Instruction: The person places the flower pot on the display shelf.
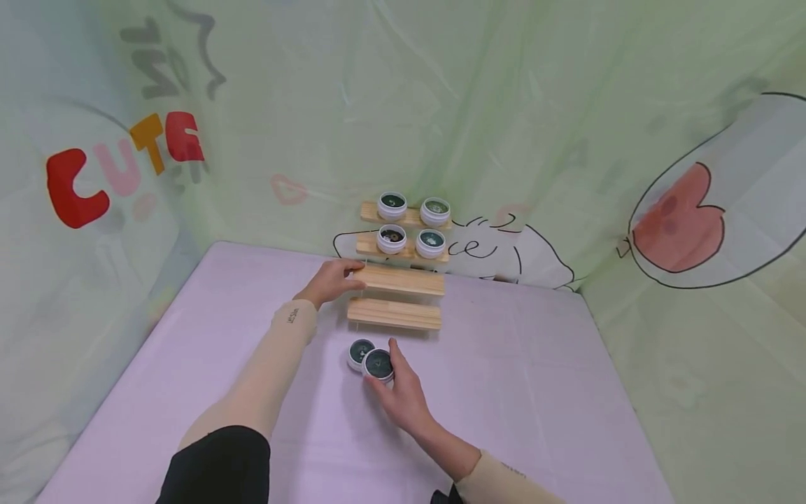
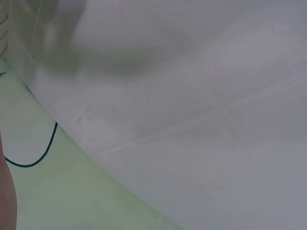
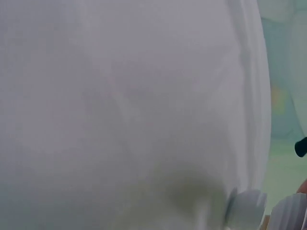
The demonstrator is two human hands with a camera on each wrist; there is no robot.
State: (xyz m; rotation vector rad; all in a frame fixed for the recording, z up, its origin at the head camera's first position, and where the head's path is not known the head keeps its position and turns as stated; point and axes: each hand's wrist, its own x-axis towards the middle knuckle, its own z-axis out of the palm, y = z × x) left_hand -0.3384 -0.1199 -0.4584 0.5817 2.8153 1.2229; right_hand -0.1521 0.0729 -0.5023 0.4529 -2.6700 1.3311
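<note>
A tiered wooden display rack (image 1: 397, 313) with several plank shelves stands toward the back of the table. My left hand (image 1: 330, 281) pinches the left end of its second plank from the front, thumb below and fingers above. In front of the rack, my right hand (image 1: 403, 392) holds a round white jar (image 1: 378, 365) with a dark top between thumb and fingers. Close beside it, partly overlapped, is another white jar (image 1: 362, 352). Two white jars (image 3: 247, 209) show at the lower right of the right wrist view. The left wrist view mostly shows cloth.
Two jars (image 1: 392, 239) sit on the third plank, and two more jars (image 1: 435, 211) on the top one. A pale lilac cloth (image 1: 535, 392) covers the table. Printed fabric walls (image 1: 302, 105) enclose its back and sides.
</note>
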